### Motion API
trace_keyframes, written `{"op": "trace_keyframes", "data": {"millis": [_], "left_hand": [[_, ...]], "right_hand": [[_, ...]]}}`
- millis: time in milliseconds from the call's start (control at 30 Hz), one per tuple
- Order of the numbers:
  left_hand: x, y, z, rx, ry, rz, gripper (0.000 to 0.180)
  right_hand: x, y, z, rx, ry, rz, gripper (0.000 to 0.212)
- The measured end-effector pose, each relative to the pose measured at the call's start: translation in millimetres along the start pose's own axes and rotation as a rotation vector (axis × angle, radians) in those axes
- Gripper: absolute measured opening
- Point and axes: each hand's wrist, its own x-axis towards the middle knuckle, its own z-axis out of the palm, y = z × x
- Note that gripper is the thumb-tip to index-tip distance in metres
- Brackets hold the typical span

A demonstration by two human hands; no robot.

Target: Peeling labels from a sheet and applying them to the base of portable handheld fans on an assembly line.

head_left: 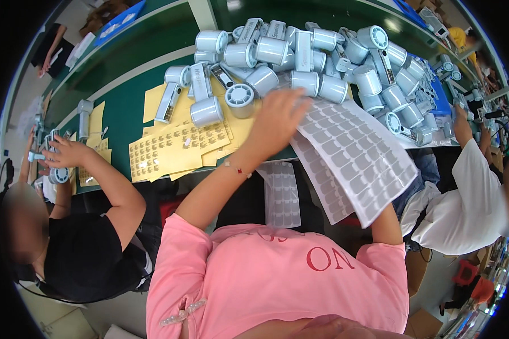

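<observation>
My left hand (278, 120) reaches over the table's front edge with its fingers stretched out, beside the upper left corner of a sheet of grey die-cut stickers (353, 133). Whether the fingertips touch the sheet is unclear. This large, pale sheet bends down over the table edge, with another sticker sheet (328, 183) beneath it. Those sheets cover my right hand; only part of my right forearm shows below them. Just beyond my left hand, light blue handheld fans (271, 51) lie in a heap. One fan head (240, 97) stands grille up nearby.
Yellow sheets (169, 148) with rows of small metallic parts lie left of my hand. A narrow sticker sheet (281, 195) hangs over my lap. Co-workers sit close on both sides; the left one's hand (68, 152) holds a fan. A blue tray (438, 93) lies right of the heap.
</observation>
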Motion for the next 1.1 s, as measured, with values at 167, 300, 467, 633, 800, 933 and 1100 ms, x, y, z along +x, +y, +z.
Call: {"op": "trace_keyframes", "data": {"millis": [167, 300, 467, 633, 800, 933, 1100], "left_hand": [[5.2, 27.0, 9.4, -0.405, -0.100, 0.183, 0.038], [17.5, 14.9, 11.4, -0.532, -0.112, 0.184, 0.036], [42.7, 9.1, 2.7, -0.615, -0.051, -0.070, 0.025], [54.7, 12.6, -9.2, -0.705, -0.066, -0.202, 0.034], [59.1, 11.0, -17.3, -0.790, -0.004, -0.294, 0.019], [64.2, 4.0, -25.2, -0.723, 0.195, -0.538, 0.019], [80.0, -3.6, -28.9, -0.872, 0.421, -0.692, 0.027]], "right_hand": [[14.2, 5.4, 9.1, -0.061, -0.002, -0.056, 0.071], [23.2, 2.9, 8.2, -0.094, 0.005, -0.093, 0.059], [34.1, -5.1, 0.3, -0.119, 0.014, -0.215, 0.050], [38.1, -10.0, -2.5, -0.082, 0.036, -0.261, 0.049], [33.6, -10.9, -2.1, -0.194, 0.068, -0.271, 0.042], [29.3, -11.0, -4.0, -0.213, 0.081, -0.300, 0.038], [24.4, -13.0, -5.9, -0.221, 0.070, -0.297, 0.036]]}}
